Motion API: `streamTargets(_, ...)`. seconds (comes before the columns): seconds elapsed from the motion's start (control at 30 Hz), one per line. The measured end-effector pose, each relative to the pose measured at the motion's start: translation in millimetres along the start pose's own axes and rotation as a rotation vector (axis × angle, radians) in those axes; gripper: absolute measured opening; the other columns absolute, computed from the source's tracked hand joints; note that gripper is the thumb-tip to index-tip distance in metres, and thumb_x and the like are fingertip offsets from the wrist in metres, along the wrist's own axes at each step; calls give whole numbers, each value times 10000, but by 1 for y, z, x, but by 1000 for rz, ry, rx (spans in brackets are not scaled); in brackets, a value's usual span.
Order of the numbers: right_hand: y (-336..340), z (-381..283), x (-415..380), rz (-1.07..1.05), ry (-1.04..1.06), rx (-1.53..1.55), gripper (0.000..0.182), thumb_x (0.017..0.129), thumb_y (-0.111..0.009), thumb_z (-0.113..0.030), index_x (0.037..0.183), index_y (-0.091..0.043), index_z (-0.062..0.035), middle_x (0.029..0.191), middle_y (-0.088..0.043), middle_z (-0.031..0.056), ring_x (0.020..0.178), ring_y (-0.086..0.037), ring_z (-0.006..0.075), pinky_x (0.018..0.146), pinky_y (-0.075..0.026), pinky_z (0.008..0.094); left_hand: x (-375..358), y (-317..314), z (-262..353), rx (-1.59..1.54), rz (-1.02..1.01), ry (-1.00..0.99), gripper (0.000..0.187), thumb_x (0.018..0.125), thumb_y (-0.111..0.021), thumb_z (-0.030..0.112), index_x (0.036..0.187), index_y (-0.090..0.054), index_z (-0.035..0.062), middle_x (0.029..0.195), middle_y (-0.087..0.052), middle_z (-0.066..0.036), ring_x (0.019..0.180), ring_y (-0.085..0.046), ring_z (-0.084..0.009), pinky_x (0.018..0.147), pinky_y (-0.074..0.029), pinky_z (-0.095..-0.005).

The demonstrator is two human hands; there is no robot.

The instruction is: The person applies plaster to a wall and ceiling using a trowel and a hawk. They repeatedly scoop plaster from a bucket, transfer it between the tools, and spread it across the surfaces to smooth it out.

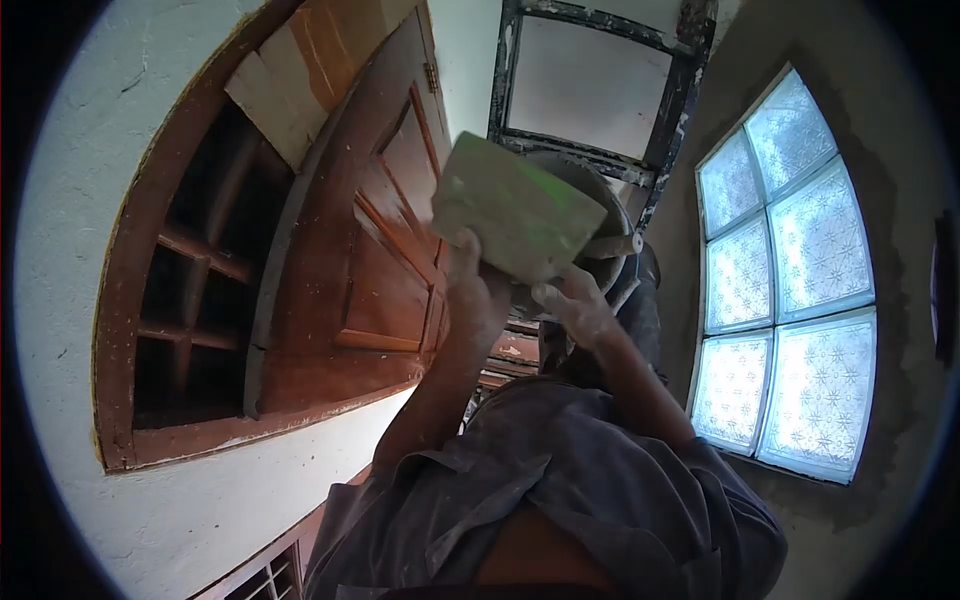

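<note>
A flat rectangular board, green and smeared with grey material, is held up in front of my body. My left hand grips its lower left edge, with the thumb on the board's face. At the lower right edge, my right hand has its fingers closed on the board. Behind the board is a round dark bucket, mostly hidden. A light-coloured handle lies across the bucket's right side, just above my right hand.
A black, paint-spattered metal frame stands beyond the bucket. On the left is a brown wooden door beside a barred opening. A glass-block window is set in the grey wall on the right.
</note>
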State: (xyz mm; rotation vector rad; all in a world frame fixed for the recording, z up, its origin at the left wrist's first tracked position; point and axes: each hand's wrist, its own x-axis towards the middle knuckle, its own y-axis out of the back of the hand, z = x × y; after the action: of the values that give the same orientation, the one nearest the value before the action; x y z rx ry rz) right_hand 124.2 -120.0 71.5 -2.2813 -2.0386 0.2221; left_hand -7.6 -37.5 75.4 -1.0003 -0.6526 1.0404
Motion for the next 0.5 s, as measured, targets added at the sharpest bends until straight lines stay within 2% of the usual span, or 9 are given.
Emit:
streamTargets(0.03, -7, 1, -2, 137, -27, 125, 436, 919, -646, -262, 1210, -552, 49, 1006, -665, 133, 823, -641, 192, 731, -541, 344, -5, -12, -4, 67, 2, 29, 533, 995, -508, 356, 1393, -381, 24, 1391, -445, -146, 1259, -471, -287, 1074, -372, -453)
streamTargets(0.07, -11, 0, -2, 193, -23, 257, 349, 943, -603, -220, 1159, -565, 52, 1018, -660, 140, 821, -655, 201, 717, -549, 333, -10, -19, -6, 137, 5, 57, 524, 992, -517, 350, 1383, -397, 23, 1390, -442, -146, 1251, -475, -284, 1066, -379, -446)
streamTargets(0.17, 12, -17, -5, 260, 5, 483, 254, 954, -572, -163, 1119, -577, 30, 988, -658, 124, 818, -667, 229, 711, -558, 355, -12, -5, -7, 1037, -83, -97, 498, 975, -551, 374, 1322, -493, 21, 1327, -493, -161, 1209, -508, -268, 983, -444, -404)
streamTargets(0.23, 38, -21, -2, 337, 135, 607, 216, 955, -551, -127, 1106, -572, 25, 936, -656, 110, 809, -672, 244, 701, -564, 363, -26, -16, 13, 696, -635, -3, 485, 914, -626, 380, 1251, -559, 38, 1254, -529, -165, 1145, -534, -298, 943, -446, -424)
streamTargets(0.3, 71, -44, 2, 435, 244, 388, 234, 950, -563, -124, 1124, -553, 32, 981, -645, 123, 834, -663, 234, 701, -558, 355, -44, -41, 50, 312, -1156, 91, 471, 854, -701, 386, 1181, -625, 55, 1181, -566, -169, 1082, -560, -328, 903, -447, -444)
streamTargets(0.37, 97, -38, 9, 505, 292, 353, 244, 950, -570, -127, 1131, -544, 34, 996, -641, 125, 840, -658, 227, 691, -553, 344, -70, -66, 75, 177, -1455, 192, 435, 825, -739, 383, 1100, -661, 56, 1132, -585, -163, 1033, -571, -331, 863, -446, -452)
streamTargets(0.4, 105, -35, 13, 532, 319, 331, 249, 950, -574, -129, 1134, -539, 35, 1004, -639, 127, 843, -655, 223, 686, -551, 339, -79, -75, 82, 258, -1516, 236, 408, 825, -740, 377, 1055, -664, 48, 1120, -585, -155, 1015, -569, -319, 843, -444, -450)
streamTargets(0.5, 117, -25, 15, 559, 280, 329, 271, 948, -587, -143, 1149, -545, 35, 1023, -638, 133, 838, -653, 211, 671, -542, 328, -81, -77, 92, 442, -1509, 87, 339, 884, -693, 350, 980, -644, 29, 1061, -602, -141, 960, -578, -281, 819, -437, -428)
